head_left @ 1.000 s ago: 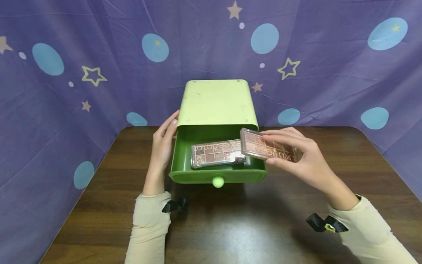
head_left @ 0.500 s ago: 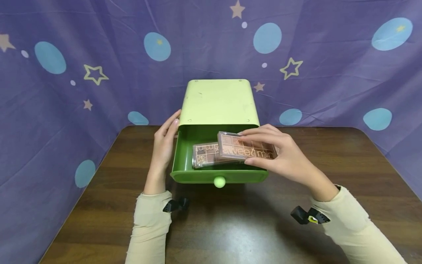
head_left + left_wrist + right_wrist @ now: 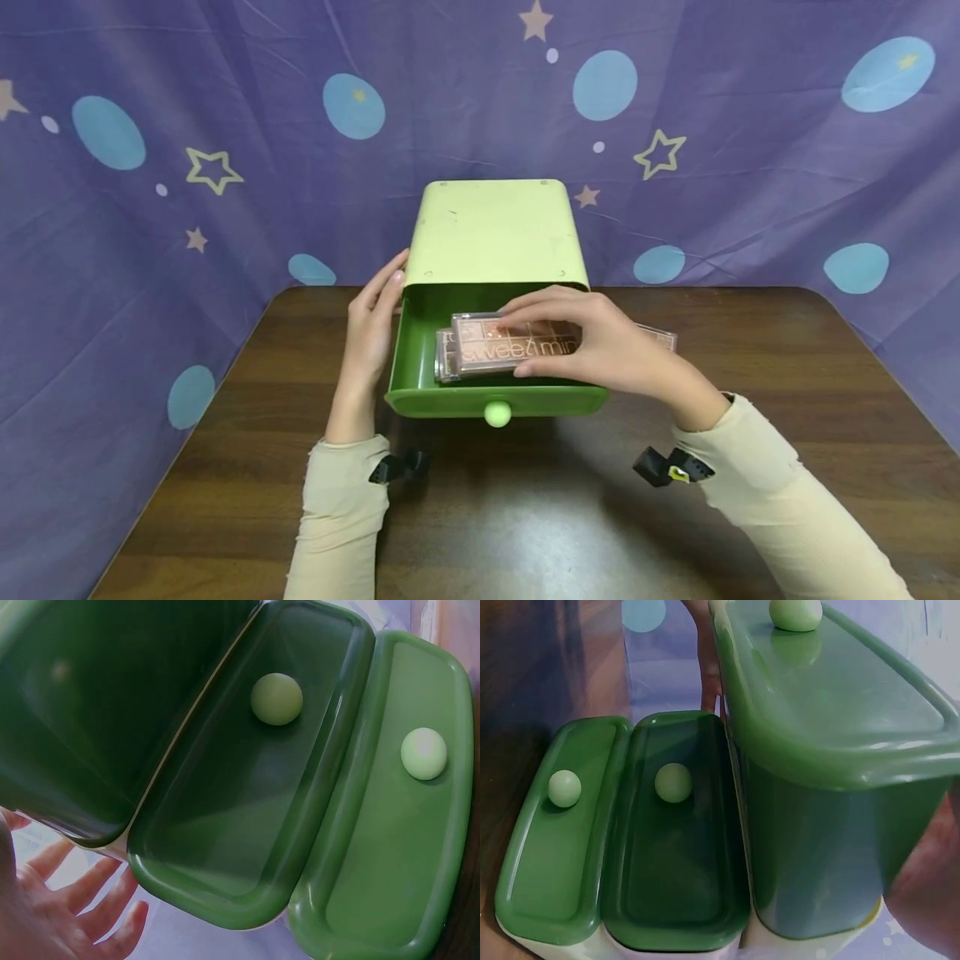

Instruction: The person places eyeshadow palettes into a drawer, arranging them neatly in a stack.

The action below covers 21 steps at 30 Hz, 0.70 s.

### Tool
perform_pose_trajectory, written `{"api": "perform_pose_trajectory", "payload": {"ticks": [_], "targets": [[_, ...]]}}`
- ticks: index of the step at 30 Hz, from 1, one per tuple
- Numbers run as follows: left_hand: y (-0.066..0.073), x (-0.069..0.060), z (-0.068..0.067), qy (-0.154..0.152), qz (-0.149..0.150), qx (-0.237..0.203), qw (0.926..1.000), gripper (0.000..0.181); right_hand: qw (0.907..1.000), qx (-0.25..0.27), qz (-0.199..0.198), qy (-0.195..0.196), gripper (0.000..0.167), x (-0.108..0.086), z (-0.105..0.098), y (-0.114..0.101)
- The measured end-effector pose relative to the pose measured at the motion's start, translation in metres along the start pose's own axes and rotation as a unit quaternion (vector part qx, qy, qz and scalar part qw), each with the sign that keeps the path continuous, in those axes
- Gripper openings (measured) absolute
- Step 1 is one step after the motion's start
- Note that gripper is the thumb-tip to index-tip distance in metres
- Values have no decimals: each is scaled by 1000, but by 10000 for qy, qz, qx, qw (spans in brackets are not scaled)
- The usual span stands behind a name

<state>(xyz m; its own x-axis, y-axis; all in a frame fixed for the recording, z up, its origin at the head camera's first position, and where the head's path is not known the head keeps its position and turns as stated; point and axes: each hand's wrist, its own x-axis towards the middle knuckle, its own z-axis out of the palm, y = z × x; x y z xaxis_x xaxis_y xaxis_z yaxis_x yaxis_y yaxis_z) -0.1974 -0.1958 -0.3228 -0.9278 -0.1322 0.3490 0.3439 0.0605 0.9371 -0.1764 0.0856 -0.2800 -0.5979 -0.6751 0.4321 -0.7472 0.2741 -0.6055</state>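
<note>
A clear-lidded eyeshadow palette (image 3: 480, 353) is in my right hand (image 3: 581, 337), pinched between thumb and fingers over the open top drawer (image 3: 416, 354). Beneath it, mostly covered, a second palette (image 3: 445, 360) lies in that drawer. My left hand (image 3: 369, 329) rests along the left side of the light-green drawer cabinet (image 3: 495, 233). In the left wrist view, the left hand's fingers (image 3: 105, 907) are spread beside the cabinet. Only part of the right hand (image 3: 930, 885) shows at the right edge of the right wrist view.
Past my right wrist, the corner of another palette-like case (image 3: 660, 337) shows. Below the pulled-out drawer, the wrist views show two closed green drawer fronts (image 3: 240, 810) with round knobs (image 3: 424, 754). The cabinet stands on a brown wooden table (image 3: 247, 450) before a purple curtain (image 3: 465, 100).
My right hand has carried the palette leftward from the drawer's right edge to above the palette inside. The case corner on the right has come into sight. My left hand stays put.
</note>
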Motion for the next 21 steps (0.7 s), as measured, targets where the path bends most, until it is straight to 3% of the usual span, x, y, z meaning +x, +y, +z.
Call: {"api": "perform_pose_trajectory", "payload": {"ticks": [6, 16, 21], "targets": [[0, -1, 0, 24, -18, 15, 10000, 40, 9991, -146, -112, -385, 44, 11, 5, 1], [-1, -1, 0, -9, -2, 139, 9999, 40, 9930, -960, -133, -670, 46, 24, 8, 4], [-2, 0, -1, -19, -24, 221, 9998, 40, 9909, -1080, -178, -778, 47, 29, 8, 5]]}}
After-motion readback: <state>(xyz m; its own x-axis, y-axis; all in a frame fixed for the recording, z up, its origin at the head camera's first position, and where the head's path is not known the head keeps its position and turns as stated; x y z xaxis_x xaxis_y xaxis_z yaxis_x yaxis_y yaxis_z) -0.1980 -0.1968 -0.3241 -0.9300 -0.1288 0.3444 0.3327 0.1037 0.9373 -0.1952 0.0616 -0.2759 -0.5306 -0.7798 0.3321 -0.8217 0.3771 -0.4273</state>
